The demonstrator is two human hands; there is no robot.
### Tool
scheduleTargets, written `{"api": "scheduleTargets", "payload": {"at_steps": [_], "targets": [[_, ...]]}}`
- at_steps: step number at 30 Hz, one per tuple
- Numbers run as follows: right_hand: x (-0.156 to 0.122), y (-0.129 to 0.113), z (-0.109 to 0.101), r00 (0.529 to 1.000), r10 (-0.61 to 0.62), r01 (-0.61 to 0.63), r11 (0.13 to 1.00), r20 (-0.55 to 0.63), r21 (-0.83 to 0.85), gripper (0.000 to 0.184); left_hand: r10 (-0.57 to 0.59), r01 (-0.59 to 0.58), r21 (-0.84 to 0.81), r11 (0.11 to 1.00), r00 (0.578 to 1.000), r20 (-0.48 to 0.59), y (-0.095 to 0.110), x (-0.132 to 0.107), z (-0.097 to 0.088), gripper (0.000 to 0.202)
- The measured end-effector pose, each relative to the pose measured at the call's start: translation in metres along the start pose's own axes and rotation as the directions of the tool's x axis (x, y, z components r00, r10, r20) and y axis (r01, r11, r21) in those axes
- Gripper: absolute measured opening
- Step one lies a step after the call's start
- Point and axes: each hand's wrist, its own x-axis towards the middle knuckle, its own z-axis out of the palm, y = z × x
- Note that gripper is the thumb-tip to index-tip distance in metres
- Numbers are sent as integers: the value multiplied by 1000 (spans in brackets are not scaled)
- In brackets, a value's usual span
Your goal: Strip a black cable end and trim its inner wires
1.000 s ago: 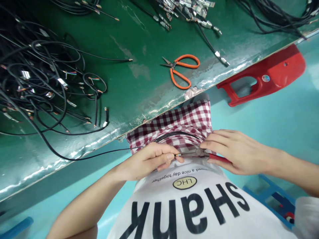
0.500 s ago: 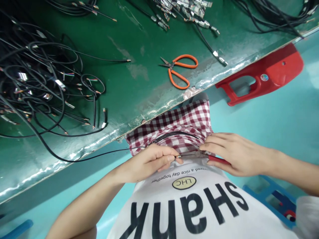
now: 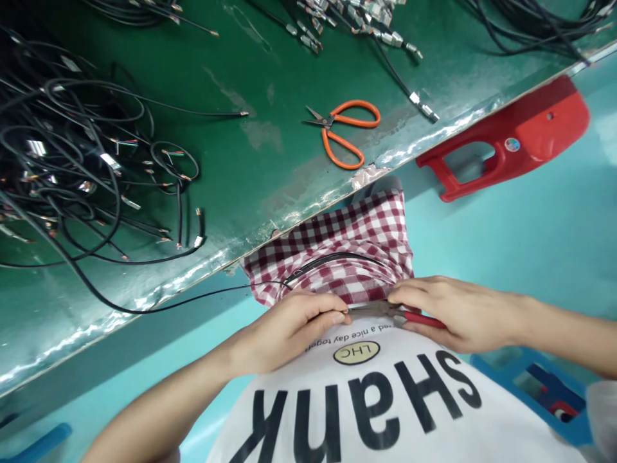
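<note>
One black cable [image 3: 332, 258] pinched in left hand [image 3: 284, 334] meets one pair of red-handled pliers [image 3: 421, 319] gripped in right hand [image 3: 463, 315].

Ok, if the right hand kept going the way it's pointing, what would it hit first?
Probably the tip of the black cable pinched in the left hand. The right hand points across at it, and the nose of its red-handled pliers sits right there. Depth is hard to judge.

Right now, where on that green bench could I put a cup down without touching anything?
The widest bare green stretch of the workbench lies between the black cable heap and the orange scissors. A narrower strip runs between the scissors and the bench's near edge. It's crowded at the heap and along the far side, among the metal-tipped cables.
</note>
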Motion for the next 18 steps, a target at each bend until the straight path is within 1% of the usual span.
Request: {"api": "scheduleTargets", "payload": {"at_steps": [4,8,11,12,13,16,17,18], "targets": [[-5,-1,1,998,2,-7,996,58,94,21,-4,4,48,999,1000,1,0,-6,8,25],[-6,-4,3,997,22,-33,990,75,137,22,-3,2,48,999,1000,14,-3,-6,13,27],[-7,-3,4,997,32,-43,987,76,153,24,-13,13,31,999,1000,19,-8,-8,12,27],[-9,-1,4,997,33,-45,986,75,159,25,-23,22,31,999,1000,6,-10,-9,10,27],[-12,1,4,997,42,-53,985,70,165,25,-40,41,31,999,999,-29,-12,-12,6,27],[-23,12,1,992,125,-124,981,4,147,25,-123,123,-9,992,975,-188,-14,-20,-6,29],[-26,15,0,989,144,-140,982,-24,130,25,-142,140,-23,990,967,-213,-12,-22,-9,29],[-28,18,-1,988,149,-143,984,-50,108,26,-145,142,-30,989,968,-207,-10,-23,-12,28]]}}
